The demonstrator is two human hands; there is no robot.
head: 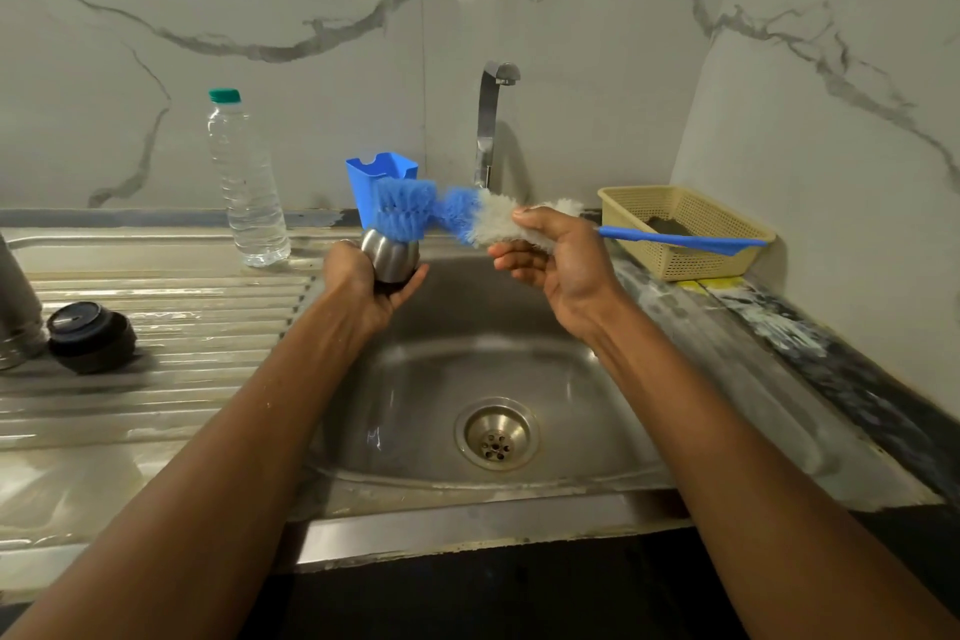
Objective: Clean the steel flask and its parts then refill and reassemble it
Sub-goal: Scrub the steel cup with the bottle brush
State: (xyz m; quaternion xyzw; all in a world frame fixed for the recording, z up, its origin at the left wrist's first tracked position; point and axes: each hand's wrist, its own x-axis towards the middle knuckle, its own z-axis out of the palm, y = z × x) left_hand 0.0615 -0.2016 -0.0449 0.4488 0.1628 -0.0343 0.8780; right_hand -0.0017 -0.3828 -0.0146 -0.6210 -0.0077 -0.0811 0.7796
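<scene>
My left hand [363, 288] grips a small steel flask cup [390, 256] above the sink's left rim. A bottle brush [457, 216] with blue and white bristles and a blue handle lies across, its blue tip against the cup's top. My right hand [550, 257] pinches the brush at its white bristles, with the handle sticking out to the right. The steel flask body [15, 307] stands at the far left edge of the draining board, partly out of view. A dark flask stopper [91, 335] lies next to it on the board.
A steel sink [582, 379] with a round drain [496, 434] lies below the hands, and a tap [491, 120] rises behind it. A clear water bottle [247, 182] and a blue holder [382, 182] stand at the back. A beige basket [691, 234] sits at the right.
</scene>
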